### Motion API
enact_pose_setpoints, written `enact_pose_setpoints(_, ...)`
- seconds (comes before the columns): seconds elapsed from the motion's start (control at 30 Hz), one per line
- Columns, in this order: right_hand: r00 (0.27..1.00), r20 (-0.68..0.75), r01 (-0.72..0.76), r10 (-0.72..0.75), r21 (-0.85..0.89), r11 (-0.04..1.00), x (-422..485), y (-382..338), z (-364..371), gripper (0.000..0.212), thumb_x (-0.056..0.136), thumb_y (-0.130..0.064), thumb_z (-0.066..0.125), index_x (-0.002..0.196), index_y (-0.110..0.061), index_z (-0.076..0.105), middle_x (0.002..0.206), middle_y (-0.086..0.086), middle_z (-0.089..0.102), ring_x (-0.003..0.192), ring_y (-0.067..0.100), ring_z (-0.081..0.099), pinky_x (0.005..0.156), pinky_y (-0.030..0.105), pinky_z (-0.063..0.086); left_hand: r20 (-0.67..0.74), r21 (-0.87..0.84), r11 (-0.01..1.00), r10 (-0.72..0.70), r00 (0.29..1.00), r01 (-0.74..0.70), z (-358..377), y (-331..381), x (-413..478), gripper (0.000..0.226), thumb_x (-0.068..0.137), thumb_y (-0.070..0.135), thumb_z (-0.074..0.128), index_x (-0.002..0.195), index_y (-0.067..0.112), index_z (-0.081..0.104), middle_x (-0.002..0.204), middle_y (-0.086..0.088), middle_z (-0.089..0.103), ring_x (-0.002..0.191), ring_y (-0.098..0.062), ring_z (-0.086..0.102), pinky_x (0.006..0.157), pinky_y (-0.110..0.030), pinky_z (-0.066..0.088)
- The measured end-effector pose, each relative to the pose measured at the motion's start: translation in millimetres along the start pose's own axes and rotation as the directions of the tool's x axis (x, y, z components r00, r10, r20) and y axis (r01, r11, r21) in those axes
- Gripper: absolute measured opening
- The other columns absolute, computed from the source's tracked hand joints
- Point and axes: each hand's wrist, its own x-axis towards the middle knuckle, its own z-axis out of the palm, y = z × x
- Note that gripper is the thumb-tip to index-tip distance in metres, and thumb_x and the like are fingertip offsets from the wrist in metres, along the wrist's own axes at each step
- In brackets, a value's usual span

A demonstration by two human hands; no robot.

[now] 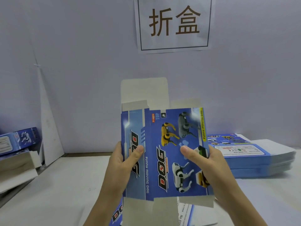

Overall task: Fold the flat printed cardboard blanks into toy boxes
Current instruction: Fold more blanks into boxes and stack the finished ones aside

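The blank (164, 150) was held upright above the table (65, 185), printed blue face toward the camera, with white flaps projecting at its top and bottom edges. The left hand (120, 162) gripped the left edge, thumb pressed on the printed face and fingers curled behind the card. The right hand (210, 162) gripped the right edge in the same manner. A stack of flat blanks (254, 157) lay on the table to the right, and boxes (17, 141) lay to the left. A paper sign (174, 23) was fixed to the wall behind
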Motion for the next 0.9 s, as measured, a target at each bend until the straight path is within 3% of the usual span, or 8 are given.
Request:
enact_pose_setpoints(0.27, 0.991, 0.07, 0.11, -0.114, 0.053, 0.992, -4, -4, 4, 0.036, 0.068, -0.036, 0.076, 0.094, -0.015, 0.063, 0.077, 0.003, 0.075, 0.066, 0.017, 0.073, 0.049, 0.019, 0.052, 0.216, -0.003, 1.0, 0.015, 0.976, -0.014, 6, 8, -8, 0.094, 0.037, 0.06, 0.084, 0.117, 0.054, 0.036, 0.103, 0.02, 0.068, 0.094, -0.011, 0.071, 0.061, -0.022, 0.056)
enact_pose_setpoints(0.33, 0.976, 0.137, 0.159, -0.167, 0.069, 0.985, -7, -4, 8, 0.045, 0.07, -0.042, 0.083, 0.107, -0.027, 0.062, 0.089, 0.0, 0.075, 0.074, 0.016, 0.073, 0.054, 0.02, 0.054, 0.278, 0.005, 1.0, 0.027, 0.96, -0.029, 6, 8, -9, 0.092, 0.046, 0.052, 0.083, 0.121, 0.059, 0.031, 0.108, 0.024, 0.066, 0.098, -0.008, 0.069, 0.063, -0.02, 0.056)
enact_pose_setpoints(0.43, 0.95, 0.204, 0.231, -0.237, 0.051, 0.972, -7, -3, 10, 0.04, 0.071, -0.055, 0.065, 0.11, -0.056, 0.058, 0.111, -0.019, 0.069, 0.098, 0.0, 0.066, 0.074, 0.012, 0.05, 0.368, 0.05, 0.997, 0.041, 0.929, -0.064, -3, 4, -8, 0.094, 0.051, 0.041, 0.083, 0.129, 0.047, 0.031, 0.108, 0.02, 0.068, 0.095, -0.009, 0.07, 0.066, -0.018, 0.056)
enact_pose_setpoints(0.57, 0.968, 0.192, 0.063, -0.162, 0.439, 0.896, -4, -2, 3, 0.055, 0.053, -0.074, 0.075, 0.086, -0.031, 0.078, 0.091, -0.004, 0.074, 0.088, 0.012, 0.07, 0.081, 0.028, 0.052, 0.361, 0.257, 0.919, 0.196, 0.912, -0.299, -9, -9, -4, 0.103, 0.054, 0.039, 0.088, 0.137, 0.036, 0.028, 0.121, 0.024, 0.058, 0.112, -0.005, 0.06, 0.083, -0.022, 0.054)
enact_pose_setpoints(0.7, 0.952, 0.293, -0.103, -0.09, 0.582, 0.807, -7, -3, 4, 0.07, 0.071, -0.07, 0.066, 0.12, -0.019, 0.069, 0.121, 0.012, 0.067, 0.115, 0.024, 0.062, 0.09, 0.026, 0.05, 0.349, 0.357, 0.864, 0.23, 0.908, -0.356, -11, -16, -2, 0.096, 0.055, 0.047, 0.083, 0.127, 0.064, 0.023, 0.121, 0.04, 0.046, 0.113, 0.01, 0.05, 0.08, -0.013, 0.051)
enact_pose_setpoints(0.77, 0.966, 0.255, -0.126, -0.027, 0.564, 0.816, -7, -4, -4, 0.077, 0.081, -0.068, 0.055, 0.124, -0.003, 0.064, 0.127, 0.026, 0.059, 0.122, 0.035, 0.055, 0.1, 0.03, 0.04, 0.352, 0.384, 0.84, 0.25, 0.902, -0.383, -15, -17, 0, 0.094, 0.059, 0.043, 0.081, 0.132, 0.058, 0.024, 0.122, 0.038, 0.047, 0.111, 0.009, 0.051, 0.081, -0.009, 0.048)
enact_pose_setpoints(0.83, 0.908, 0.419, -0.245, -0.006, 0.541, 0.805, -1, 10, -5, 0.071, 0.071, -0.072, 0.059, 0.119, -0.021, 0.07, 0.126, 0.009, 0.065, 0.116, 0.02, 0.061, 0.105, 0.032, 0.041, 0.366, 0.395, 0.821, 0.272, 0.89, -0.413, -18, -18, 1, 0.091, 0.063, 0.039, 0.08, 0.138, 0.032, 0.028, 0.12, 0.034, 0.048, 0.113, 0.006, 0.051, 0.082, -0.007, 0.045)
enact_pose_setpoints(0.9, 0.904, 0.42, -0.29, 0.077, 0.472, 0.833, 7, 14, -8, 0.063, 0.066, -0.068, 0.063, 0.117, -0.031, 0.07, 0.12, -0.001, 0.068, 0.106, 0.013, 0.062, 0.106, 0.039, 0.038, 0.374, 0.405, 0.817, 0.261, 0.89, -0.41, -20, -18, 1, 0.087, 0.066, 0.031, 0.082, 0.136, 0.023, 0.031, 0.117, 0.032, 0.05, 0.112, 0.0, 0.053, 0.08, -0.011, 0.049)
